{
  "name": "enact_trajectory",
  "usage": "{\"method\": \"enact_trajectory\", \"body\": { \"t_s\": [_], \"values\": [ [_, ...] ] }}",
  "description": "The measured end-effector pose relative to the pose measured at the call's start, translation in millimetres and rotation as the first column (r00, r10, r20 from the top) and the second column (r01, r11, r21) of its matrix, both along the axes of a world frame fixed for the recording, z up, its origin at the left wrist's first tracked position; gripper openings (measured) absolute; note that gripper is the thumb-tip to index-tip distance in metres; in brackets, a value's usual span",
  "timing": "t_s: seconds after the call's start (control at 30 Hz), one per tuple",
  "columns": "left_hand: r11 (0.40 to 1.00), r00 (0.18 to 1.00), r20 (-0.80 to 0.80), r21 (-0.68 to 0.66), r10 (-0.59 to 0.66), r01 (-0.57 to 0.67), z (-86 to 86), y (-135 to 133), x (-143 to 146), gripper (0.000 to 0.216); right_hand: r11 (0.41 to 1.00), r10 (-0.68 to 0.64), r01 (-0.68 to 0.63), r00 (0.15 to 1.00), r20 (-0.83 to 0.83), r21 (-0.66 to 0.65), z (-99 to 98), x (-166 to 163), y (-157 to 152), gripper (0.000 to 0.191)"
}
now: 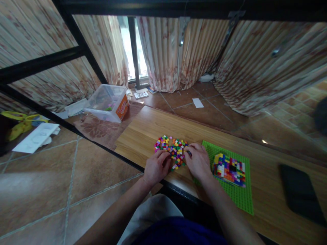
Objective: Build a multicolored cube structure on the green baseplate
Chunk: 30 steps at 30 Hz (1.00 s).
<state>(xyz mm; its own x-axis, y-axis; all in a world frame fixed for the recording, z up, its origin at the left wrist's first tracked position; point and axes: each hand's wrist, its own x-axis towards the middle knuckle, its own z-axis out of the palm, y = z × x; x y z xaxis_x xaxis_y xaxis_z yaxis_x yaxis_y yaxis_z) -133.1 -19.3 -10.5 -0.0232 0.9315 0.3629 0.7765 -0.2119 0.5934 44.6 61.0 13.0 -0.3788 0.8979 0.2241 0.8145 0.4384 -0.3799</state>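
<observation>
A pile of small multicoloured toy bricks lies spread on the wooden table between my hands. My left hand rests at the near left edge of the pile, fingers curled together; whatever may be in them is hidden. My right hand is at the pile's right edge, thumb and fingers pinched around what looks like a small dark toy brick. Just right of that hand, a green baseplate carries a block-shaped build of mixed-colour bricks with a dark opening in its top.
The wooden table runs from left to right. A dark flat device lies at its right end. Beyond the left end stands a clear plastic box with an orange label. Black metal bars and curtains stand behind.
</observation>
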Motion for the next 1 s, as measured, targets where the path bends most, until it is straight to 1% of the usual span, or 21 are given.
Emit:
{"method": "enact_trajectory", "body": {
  "t_s": [0.1, 0.23, 0.33, 0.43, 0.5, 0.63, 0.87, 1.0],
  "values": [
    [0.999, 0.999, 0.009, 0.025, 0.035, -0.035, -3.5, 1.0, 0.4, 0.017, 1.0, -0.01, 0.01, 1.0, 0.012, 0.006, 1.7, 3.7, -1.0, 0.023],
    [0.996, 0.998, 0.007, 0.057, 0.063, -0.063, -5.5, 1.8, 0.6, 0.018, 0.999, 0.0, 0.001, 1.0, 0.016, -0.036, 2.7, -3.0, -2.4, 0.021],
    [0.997, 0.998, 0.002, 0.057, 0.06, -0.06, -4.7, 1.7, 0.4, 0.018, 0.998, 0.006, -0.005, 1.0, 0.012, -0.07, 2.3, -10.4, -4.4, 0.02],
    [0.997, 0.999, -0.008, 0.053, 0.054, -0.053, -3.3, 1.0, 0.4, 0.018, 0.995, 0.043, -0.044, 0.999, -0.014, -0.088, 1.4, -12.7, -5.8, 0.02],
    [0.997, 0.999, -0.013, 0.05, 0.051, -0.051, -2.5, 0.4, 0.4, 0.018, 0.995, 0.046, -0.049, 0.998, -0.036, -0.085, 0.9, -11.9, -5.4, 0.019],
    [0.998, 0.999, -0.017, 0.04, 0.044, -0.044, -0.8, -0.7, 0.4, 0.019, 0.998, 0.004, -0.007, 0.999, -0.046, -0.056, 1.2, -13.0, -2.1, 0.021],
    [0.999, 0.999, -0.008, 0.014, 0.033, -0.033, 1.7, -0.5, 0.0, 0.019, 0.999, -0.044, 0.044, 0.999, -0.003, -0.026, 1.8, -30.3, -0.4, 0.018],
    [0.999, 0.999, -0.023, 0.013, 0.036, -0.036, 3.0, -0.6, 0.4, 0.019, 0.998, -0.051, 0.051, 0.998, -0.022, -0.021, -0.3, -34.3, 1.7, 0.015]
  ]
}}
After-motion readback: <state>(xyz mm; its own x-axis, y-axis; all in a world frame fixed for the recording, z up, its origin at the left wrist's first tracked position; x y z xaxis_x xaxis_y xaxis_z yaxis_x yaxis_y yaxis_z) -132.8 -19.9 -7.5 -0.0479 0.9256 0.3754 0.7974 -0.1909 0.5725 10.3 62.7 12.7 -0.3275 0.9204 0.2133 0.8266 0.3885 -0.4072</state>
